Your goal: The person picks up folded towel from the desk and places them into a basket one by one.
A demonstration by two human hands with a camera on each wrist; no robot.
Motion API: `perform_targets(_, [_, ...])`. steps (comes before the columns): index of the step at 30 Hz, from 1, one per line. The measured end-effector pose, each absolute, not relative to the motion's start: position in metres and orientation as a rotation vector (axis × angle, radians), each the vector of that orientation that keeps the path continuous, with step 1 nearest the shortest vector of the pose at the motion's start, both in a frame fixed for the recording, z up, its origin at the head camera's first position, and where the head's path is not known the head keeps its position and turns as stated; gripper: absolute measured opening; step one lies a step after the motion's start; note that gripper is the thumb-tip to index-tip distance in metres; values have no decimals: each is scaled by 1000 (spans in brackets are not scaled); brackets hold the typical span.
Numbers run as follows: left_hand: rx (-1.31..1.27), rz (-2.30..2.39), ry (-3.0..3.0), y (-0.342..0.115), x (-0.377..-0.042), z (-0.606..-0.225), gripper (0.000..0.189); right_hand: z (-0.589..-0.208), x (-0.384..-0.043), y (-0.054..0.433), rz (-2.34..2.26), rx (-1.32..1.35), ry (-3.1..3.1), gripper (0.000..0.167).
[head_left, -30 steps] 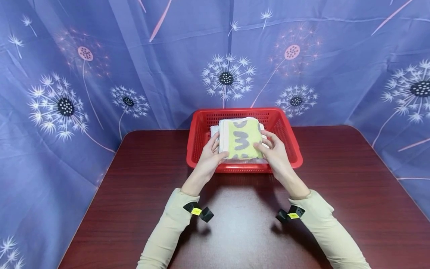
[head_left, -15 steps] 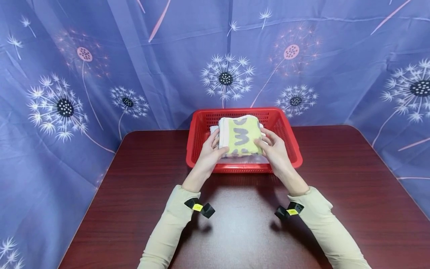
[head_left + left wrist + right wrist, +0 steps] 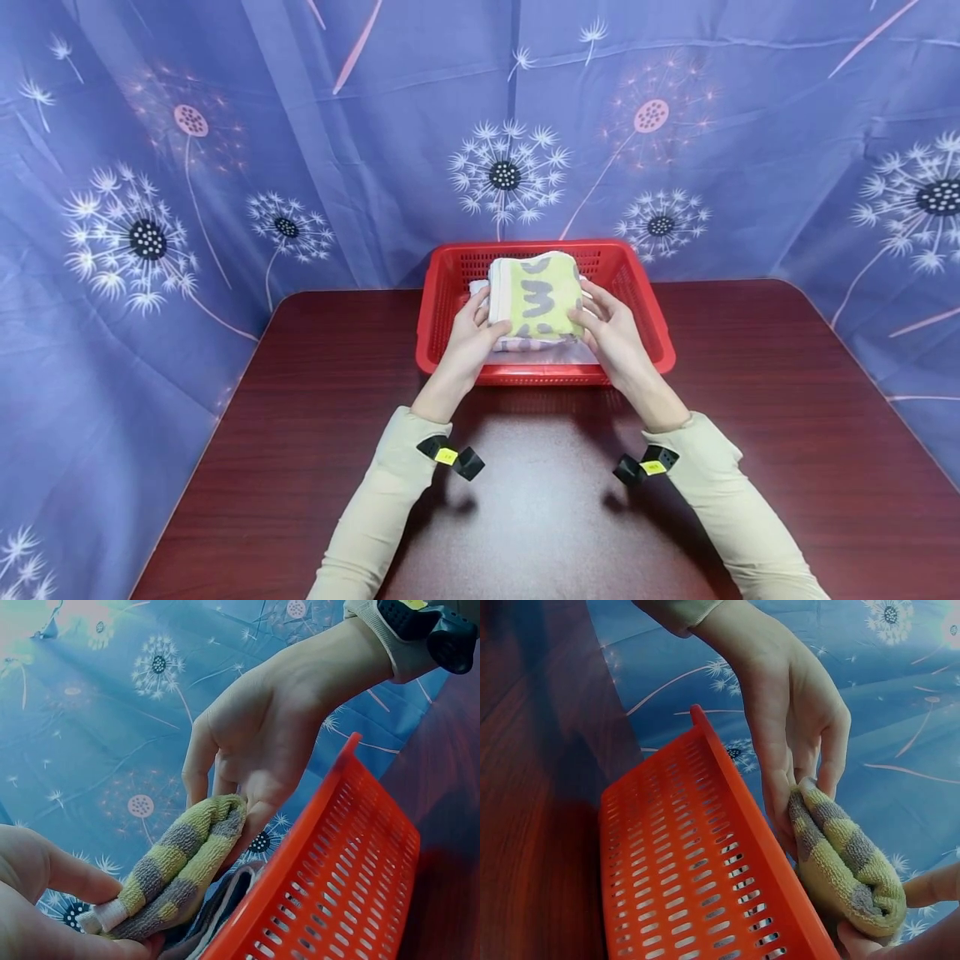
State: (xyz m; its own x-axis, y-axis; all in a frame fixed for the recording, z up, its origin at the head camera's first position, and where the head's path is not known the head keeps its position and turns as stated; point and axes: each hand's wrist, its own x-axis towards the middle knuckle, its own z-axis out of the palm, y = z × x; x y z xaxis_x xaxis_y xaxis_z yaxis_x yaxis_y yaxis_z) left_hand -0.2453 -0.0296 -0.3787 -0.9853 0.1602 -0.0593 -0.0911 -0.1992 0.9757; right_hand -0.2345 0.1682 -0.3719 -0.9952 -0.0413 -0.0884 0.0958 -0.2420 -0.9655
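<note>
A folded yellow towel (image 3: pixel 542 296) with grey markings and a white border is held over the red basket. At its bordered side, my left hand (image 3: pixel 467 346) grips it, thumb on top and fingers beneath. My right hand (image 3: pixel 619 337) pinches the opposite side in the same way. Seen edge-on in the left wrist view, the towel (image 3: pixel 187 859) is a thick fold of terry cloth in yellow and grey bands. Under its near edge a pale pinkish folded cloth (image 3: pixel 517 343) shows in the basket. Most of the cloth below is hidden by the towel.
The red perforated basket (image 3: pixel 425 333) stands at the back of the dark wooden table (image 3: pixel 352 367), close to a blue dandelion-print curtain (image 3: pixel 397 167). Its slatted wall (image 3: pixel 675 877) rises beside the towel in the right wrist view, with striped cloth visible through the holes.
Both hands have shifted the towel slightly up and away from me. More of the pinkish cloth beneath its near edge now shows. The basket has stayed put.
</note>
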Motion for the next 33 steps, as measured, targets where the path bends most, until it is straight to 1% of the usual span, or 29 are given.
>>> perform_targets(10, [74, 2367, 1859, -26, -252, -374, 74, -367, -241, 167, -2467, 2, 1837, 66])
perform_targets(21, [28, 2354, 1860, -22, -262, -373, 76, -366, -252, 167, -2460, 32, 1797, 68])
perform_targets(33, [-7, 2357, 1874, -23, -268, -374, 73, -368, -261, 164, -2462, -20, 1776, 72])
